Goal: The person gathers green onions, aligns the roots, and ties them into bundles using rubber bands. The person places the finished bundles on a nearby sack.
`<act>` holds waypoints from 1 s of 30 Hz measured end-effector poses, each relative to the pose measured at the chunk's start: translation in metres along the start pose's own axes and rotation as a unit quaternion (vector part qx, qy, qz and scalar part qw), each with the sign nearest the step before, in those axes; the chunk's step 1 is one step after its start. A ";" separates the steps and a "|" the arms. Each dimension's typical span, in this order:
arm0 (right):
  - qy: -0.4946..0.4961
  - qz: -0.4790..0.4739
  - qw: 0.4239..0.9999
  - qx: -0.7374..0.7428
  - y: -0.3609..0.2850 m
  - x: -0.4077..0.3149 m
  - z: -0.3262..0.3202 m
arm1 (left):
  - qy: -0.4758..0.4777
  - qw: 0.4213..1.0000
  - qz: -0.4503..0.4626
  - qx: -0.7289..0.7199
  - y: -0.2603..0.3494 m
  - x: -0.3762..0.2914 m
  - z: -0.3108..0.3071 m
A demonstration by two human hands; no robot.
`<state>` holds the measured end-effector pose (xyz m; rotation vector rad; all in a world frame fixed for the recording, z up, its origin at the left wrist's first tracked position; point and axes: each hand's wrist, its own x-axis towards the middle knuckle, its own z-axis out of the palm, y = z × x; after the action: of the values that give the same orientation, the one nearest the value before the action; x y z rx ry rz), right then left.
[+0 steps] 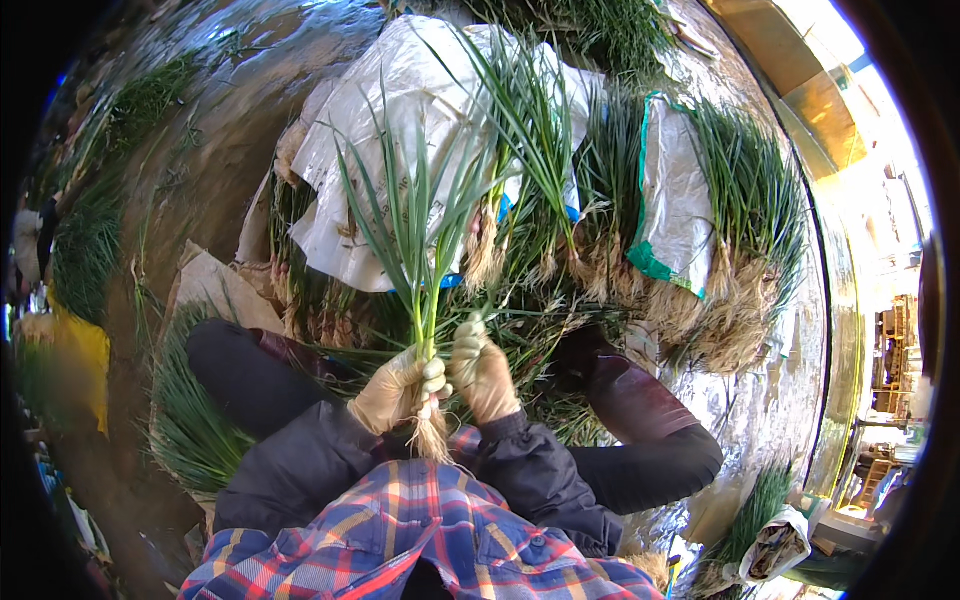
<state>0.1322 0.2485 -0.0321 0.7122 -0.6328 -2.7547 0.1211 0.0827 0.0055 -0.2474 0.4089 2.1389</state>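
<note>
My gloved left hand (397, 390) is closed around the lower stems of a small bunch of green onions (425, 292). The leaves fan upward and away from me, while the pale roots (431, 439) hang below the fist, over my lap. Close beside it, on the right, is my gloved right hand (482, 371) with its fingers curled. A thin green strand shows at those fingertips; whether they pinch it or it lies behind them is unclear. Loose leaf trimmings (540, 375) cover the ground between my bent legs.
A white plastic sack (375, 157) lies ahead, with green onions (491, 232) on its right part. Farther right, more rooted bunches (742, 195) stand around a green-edged sack (675, 195). Another leafy pile (199, 409) is by my left knee. The floor (217, 127) looks wet.
</note>
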 end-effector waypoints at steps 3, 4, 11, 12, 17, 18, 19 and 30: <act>0.108 -0.073 0.833 -0.537 -0.004 -0.006 0.015 | 0.004 0.999 0.048 0.021 0.004 0.006 0.002; 0.073 0.008 0.839 -0.538 -0.002 -0.012 0.016 | 0.015 0.997 0.058 0.043 0.007 0.010 0.003; 0.084 0.069 0.687 -0.719 0.013 -0.084 0.022 | 0.171 0.925 0.173 0.292 0.049 0.047 -0.022; 0.084 0.007 0.681 -0.727 0.009 -0.095 0.031 | 0.182 0.925 0.174 0.284 0.053 0.050 -0.028; 0.132 -0.276 0.662 -0.684 -0.008 -0.109 0.075 | 0.183 0.904 0.205 0.326 0.049 0.061 -0.035; 0.117 -0.276 0.624 -0.721 -0.005 -0.098 0.074 | 0.179 0.911 0.187 0.320 0.044 0.062 -0.031; 0.103 -0.267 0.592 -0.753 0.001 -0.088 0.070 | 0.174 0.918 0.169 0.312 0.040 0.062 -0.026; 0.126 -0.302 0.571 -0.753 -0.053 -0.017 0.037 | 0.176 0.926 0.146 0.301 0.093 0.019 0.024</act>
<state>0.1225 0.3139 -0.0207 0.7474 2.1203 -2.2197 0.0329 0.0575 0.0391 -0.2232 1.3561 2.1328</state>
